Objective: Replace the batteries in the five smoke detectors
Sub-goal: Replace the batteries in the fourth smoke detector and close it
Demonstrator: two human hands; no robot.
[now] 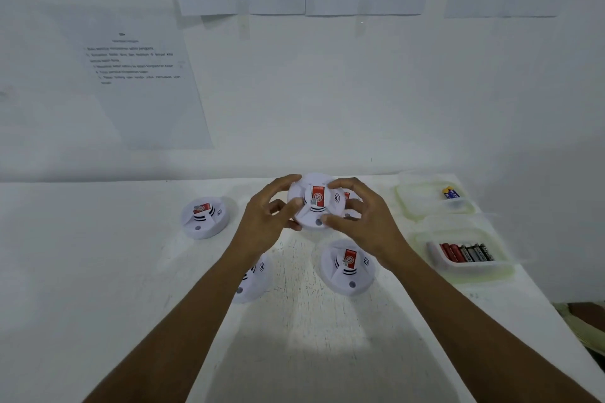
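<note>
Both hands hold one smoke detector up off the bench, at the centre of the frame. The left hand curls its grip round the left rim and the right hand round the right rim, fingers bent and closed on the casing from opposite sides. The disc lies directly between the two hands, face toward the camera, its red label running top to bottom; neither hand is nearer. That hold suggests a twist to part the casing comes next, though whether the back has loosened at all cannot be told from this angle. The battery tray sits at the right of the frame, nearer the right hand.
</note>
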